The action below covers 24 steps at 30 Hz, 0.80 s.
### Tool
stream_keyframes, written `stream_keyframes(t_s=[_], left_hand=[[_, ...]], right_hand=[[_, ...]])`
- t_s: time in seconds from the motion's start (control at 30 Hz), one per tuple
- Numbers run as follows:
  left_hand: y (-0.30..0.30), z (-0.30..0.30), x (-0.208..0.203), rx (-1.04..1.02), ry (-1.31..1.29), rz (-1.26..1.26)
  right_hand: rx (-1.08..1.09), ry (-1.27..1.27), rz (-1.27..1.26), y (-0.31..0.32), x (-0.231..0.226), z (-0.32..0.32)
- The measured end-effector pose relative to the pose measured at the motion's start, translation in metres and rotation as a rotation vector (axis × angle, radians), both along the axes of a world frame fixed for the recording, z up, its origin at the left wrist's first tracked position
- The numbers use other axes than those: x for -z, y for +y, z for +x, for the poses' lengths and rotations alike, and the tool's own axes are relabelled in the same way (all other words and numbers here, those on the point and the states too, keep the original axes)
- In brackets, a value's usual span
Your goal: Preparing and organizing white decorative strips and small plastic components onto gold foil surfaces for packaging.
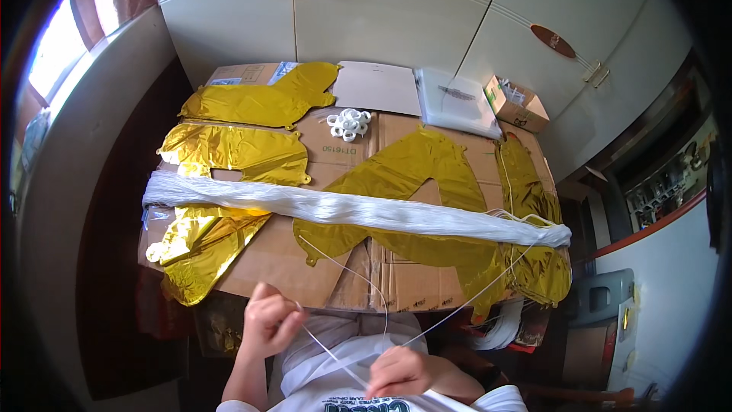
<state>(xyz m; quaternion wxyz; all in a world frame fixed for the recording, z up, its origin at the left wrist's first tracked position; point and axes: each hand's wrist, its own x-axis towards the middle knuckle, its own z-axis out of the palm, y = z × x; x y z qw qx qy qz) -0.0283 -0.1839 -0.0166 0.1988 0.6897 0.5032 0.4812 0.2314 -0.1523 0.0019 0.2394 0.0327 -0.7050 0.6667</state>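
Observation:
In front of my body, a white cord [333, 355] runs taut between my two closed hands. My left hand [271, 322], higher up by the table edge, pinches one part of it. Lower and to the right, my right hand [399, 372] grips it near my shirt. From the right hand one strand climbs to the right end of a long white hank of cord [328, 206]. Another strand curves up onto the table, its tip over a gold foil balloon [328, 240]. The hank lies across the whole table, on top of several flat gold foil balloons.
Cardboard [252, 259] covers the table. Toward the back are a pile of white rings [349, 124], a pale flat board [377, 88], a clear plastic box [457, 103] and a small open carton [518, 103]. Cabinets stand behind; a grey plastic stool [602, 297] is at right.

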Motion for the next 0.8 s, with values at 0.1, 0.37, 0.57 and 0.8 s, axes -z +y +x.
stream_keyframes(t_s=[0.1,0.37,0.57,0.8], left_hand=[[-0.005,0.006,-0.001,0.436,-0.342,-0.228],[-0.013,0.034,0.006,0.307,-1.058,-0.217],[0.003,0.032,0.004,0.612,-0.171,-0.134],[-0.011,0.048,0.013,0.483,-0.867,-0.168]], right_hand=[[0.386,0.235,-0.317,0.01,0.009,0.014],[0.544,-0.342,0.564,0.003,0.034,0.002],[0.405,-0.051,0.072,0.002,0.002,0.013],[0.633,-0.452,0.439,-0.01,0.034,-0.003]])
